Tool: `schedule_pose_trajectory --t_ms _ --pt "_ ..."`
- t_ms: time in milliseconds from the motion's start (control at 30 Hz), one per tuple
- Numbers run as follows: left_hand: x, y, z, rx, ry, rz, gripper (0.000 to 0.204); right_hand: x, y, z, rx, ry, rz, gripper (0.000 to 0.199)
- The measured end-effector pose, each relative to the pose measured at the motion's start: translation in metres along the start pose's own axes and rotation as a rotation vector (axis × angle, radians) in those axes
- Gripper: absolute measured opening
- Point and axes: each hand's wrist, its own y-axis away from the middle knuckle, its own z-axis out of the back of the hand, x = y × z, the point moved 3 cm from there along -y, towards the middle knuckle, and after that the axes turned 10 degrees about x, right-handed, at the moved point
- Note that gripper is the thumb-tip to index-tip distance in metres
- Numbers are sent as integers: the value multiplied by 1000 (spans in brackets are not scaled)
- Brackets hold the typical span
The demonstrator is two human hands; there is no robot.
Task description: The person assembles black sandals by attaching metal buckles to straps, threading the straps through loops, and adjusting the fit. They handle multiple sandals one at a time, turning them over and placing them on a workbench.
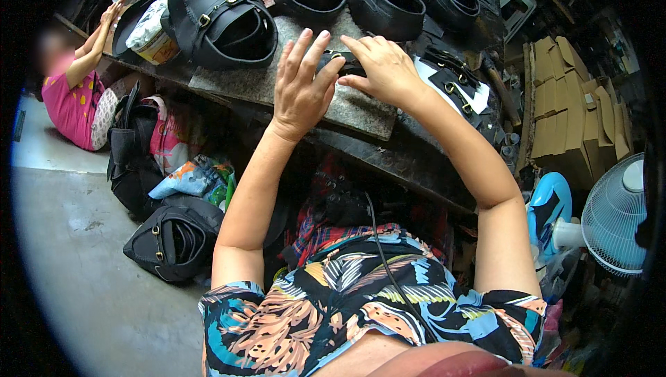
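A small black leather strap (352, 63) lies between my two hands over the grey stone slab, partly hidden by them. My left hand (303, 89) meets its left end with the index finger and thumb, while the other fingers stretch upward. From the right, my right hand (385, 70) bends round the strap, its thumb below and fingertips above. Just beyond my left hand stands a black leather bag (225, 20) with brass buckles. Right of my right hand, several black straps with brass buckles (454, 86) lie on white paper.
Several black bag bodies (385, 13) line the bench's far side. A grey stone slab (354, 113) bears the work. Flattened cardboard boxes (562, 110) and a fan (614, 214) stand at right. Bags (177, 238) lie on the floor at left; a person in pink (76, 103) sits beyond.
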Motion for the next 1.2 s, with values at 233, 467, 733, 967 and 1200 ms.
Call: schedule_pose_trajectory --t_ms 233,467,733,967,1200 --pt "10 0 -15 -3 172 229 36 -40 21 58 -268 31 -28 29" --pt "27 10 -22 -117 373 338 47 -55 13 42 -346 40 -93 34" --pt "24 8 -28 -35 299 343 48 -58 33 19 -172 -178 -174 20" --pt "17 5 -29 19 279 338 48 -95 54 54 -130 -515 -373 23" --pt "15 6 -34 64 185 353 36 10 -17 41 -243 -237 210 21"
